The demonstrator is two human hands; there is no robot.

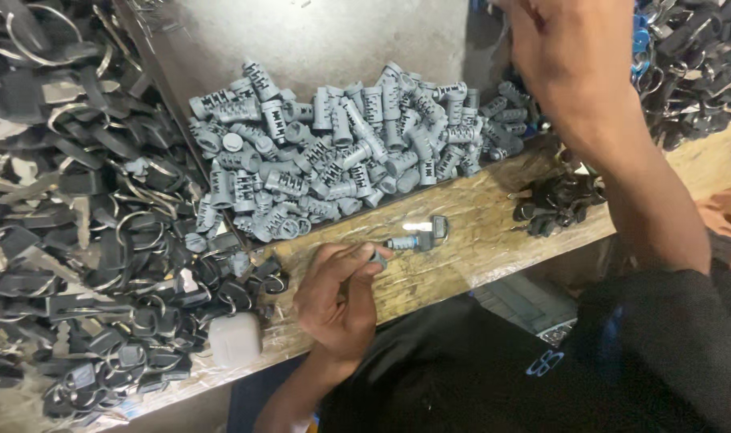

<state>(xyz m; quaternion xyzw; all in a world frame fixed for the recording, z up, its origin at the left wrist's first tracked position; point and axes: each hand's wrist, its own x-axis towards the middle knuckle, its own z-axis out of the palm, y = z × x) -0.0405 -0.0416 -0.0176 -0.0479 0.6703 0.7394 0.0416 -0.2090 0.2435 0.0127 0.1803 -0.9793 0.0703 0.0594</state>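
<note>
Head view: left hand [339, 301] pinches a small grey lock cylinder [377, 257] over the wooden surface [462, 256], beside a keyed cylinder [418, 236]. Right hand [570, 56] reaches away, fingers unclear. A loose pinch could drop it among the cylinder pile [341, 152].

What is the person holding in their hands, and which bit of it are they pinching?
The left hand pinches a small grey lock cylinder by its end, between the fingers. The right hand reaches toward the far pile; whether it holds anything cannot be told.
</note>
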